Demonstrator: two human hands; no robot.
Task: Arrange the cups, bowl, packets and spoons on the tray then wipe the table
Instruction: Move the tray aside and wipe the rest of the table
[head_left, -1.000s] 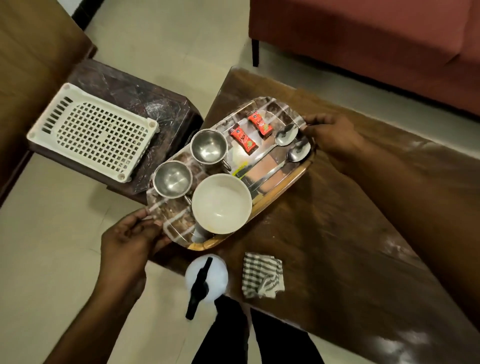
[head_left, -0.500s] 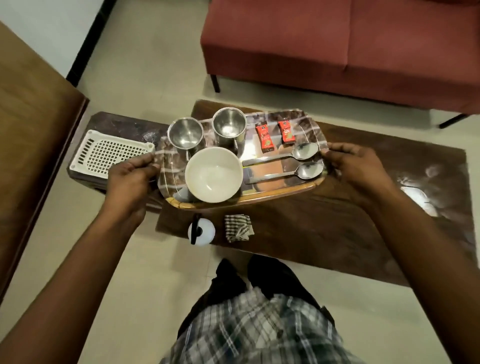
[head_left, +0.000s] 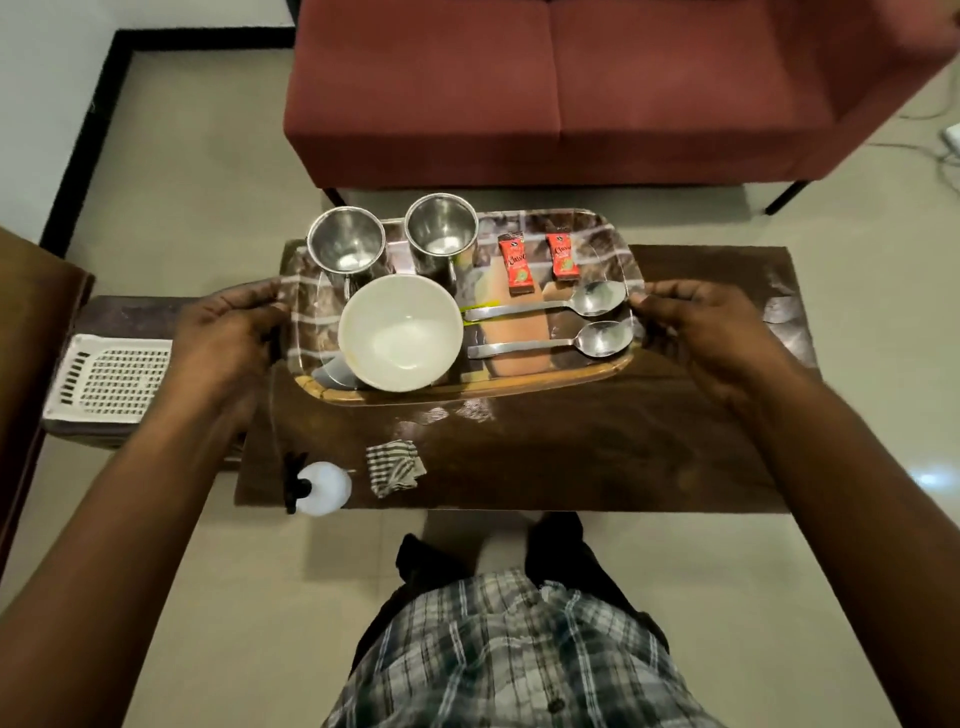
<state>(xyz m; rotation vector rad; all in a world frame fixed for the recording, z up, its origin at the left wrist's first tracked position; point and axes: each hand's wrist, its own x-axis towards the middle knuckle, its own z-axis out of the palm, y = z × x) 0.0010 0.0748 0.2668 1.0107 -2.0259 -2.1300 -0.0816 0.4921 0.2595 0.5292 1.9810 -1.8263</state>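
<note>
The left hand (head_left: 223, 332) and right hand (head_left: 701, 332) are gripping the tray (head_left: 519, 387) at mid-frame, fingers curled round its short ends.

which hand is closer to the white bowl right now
Left. The left hand grips the tray at its left edge, right beside the white bowl; the right hand holds the right edge, with both spoons between it and the bowl.
</note>
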